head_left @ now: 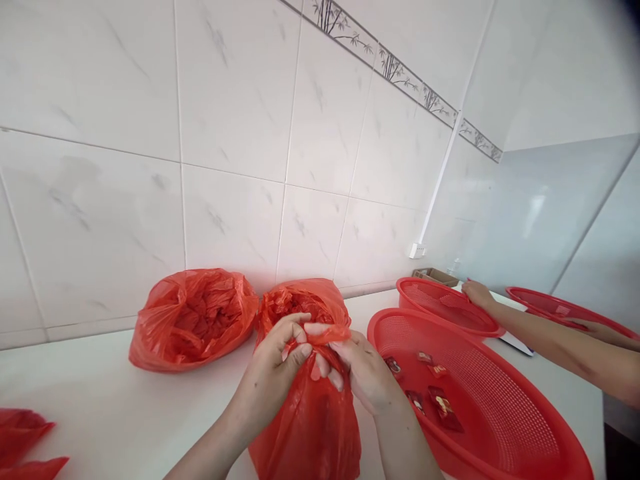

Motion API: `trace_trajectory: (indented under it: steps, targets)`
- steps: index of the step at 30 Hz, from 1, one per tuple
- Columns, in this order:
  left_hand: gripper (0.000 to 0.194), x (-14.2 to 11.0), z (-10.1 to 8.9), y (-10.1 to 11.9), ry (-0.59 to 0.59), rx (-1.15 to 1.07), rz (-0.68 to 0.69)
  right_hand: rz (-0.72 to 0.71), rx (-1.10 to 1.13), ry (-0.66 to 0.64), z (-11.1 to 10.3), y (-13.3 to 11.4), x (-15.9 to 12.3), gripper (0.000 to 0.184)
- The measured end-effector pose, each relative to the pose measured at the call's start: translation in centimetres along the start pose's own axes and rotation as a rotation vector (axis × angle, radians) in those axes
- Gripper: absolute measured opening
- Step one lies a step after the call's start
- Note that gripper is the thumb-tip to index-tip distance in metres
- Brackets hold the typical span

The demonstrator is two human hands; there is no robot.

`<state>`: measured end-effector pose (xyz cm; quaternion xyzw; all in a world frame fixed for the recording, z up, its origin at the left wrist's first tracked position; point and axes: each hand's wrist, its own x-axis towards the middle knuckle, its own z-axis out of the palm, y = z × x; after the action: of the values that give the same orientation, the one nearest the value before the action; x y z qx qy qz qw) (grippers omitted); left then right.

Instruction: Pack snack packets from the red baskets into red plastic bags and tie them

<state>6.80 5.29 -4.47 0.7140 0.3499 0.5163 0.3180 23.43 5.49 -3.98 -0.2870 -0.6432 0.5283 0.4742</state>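
white marbled wall tiles (235,87) | bamboo border (393,67) | white outlet (417,251) | pale tabletop (100,393)

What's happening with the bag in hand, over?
Left hand, right hand pinching bag by gathered top. Whether knotted, can't tell. Basket close on right, open bag behind.

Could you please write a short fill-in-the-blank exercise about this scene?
1. The left hand and right hand grip the top of a ____ plastic bag.
2. Small wrapped packets lie in the large basket on the person's ____ side.
3. The decorative band across the wall shows dark stems and leaves of ____.

Missing words: red; right; bamboo.
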Motion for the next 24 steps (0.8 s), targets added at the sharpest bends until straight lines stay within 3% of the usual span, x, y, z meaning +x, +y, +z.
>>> trace_trajectory:
  steps: [3,7,8,11,15,19,22,24]
  targets:
    - [0.024,0.0,0.1,-0.3,-0.093,-0.166,-0.119,-0.017,-0.073,-0.052,-0.7,0.0,-0.3,0.054]
    - [0.026,0.0,0.4,-0.7,-0.022,-0.14,-0.152,0.007,-0.28,-0.061,-1.1,-0.2,-0.3,0.019]
    - [0.026,0.0,0.5,-0.8,-0.007,-0.128,-0.159,0.019,-0.296,-0.049,-1.1,-0.1,-0.3,0.023]
    - [0.025,0.0,0.4,-0.7,0.018,-0.106,-0.199,0.06,-0.38,0.073,-0.9,0.4,0.3,0.032]
    - [0.021,0.1,0.5,-0.5,0.015,-0.094,-0.23,0.059,-0.511,0.238,-0.6,1.4,1.2,0.015]
    - [0.015,0.0,0.6,-0.7,0.025,0.006,-0.238,0.059,-0.447,0.204,-0.7,1.3,1.2,0.024]
    - [0.014,-0.2,0.4,-0.9,0.019,0.113,-0.232,0.016,-0.264,0.109,-0.9,0.7,0.9,0.026]
    - [0.015,-0.3,0.1,-0.9,0.014,0.216,-0.192,-0.005,-0.15,0.139,-1.0,0.7,0.9,0.027]
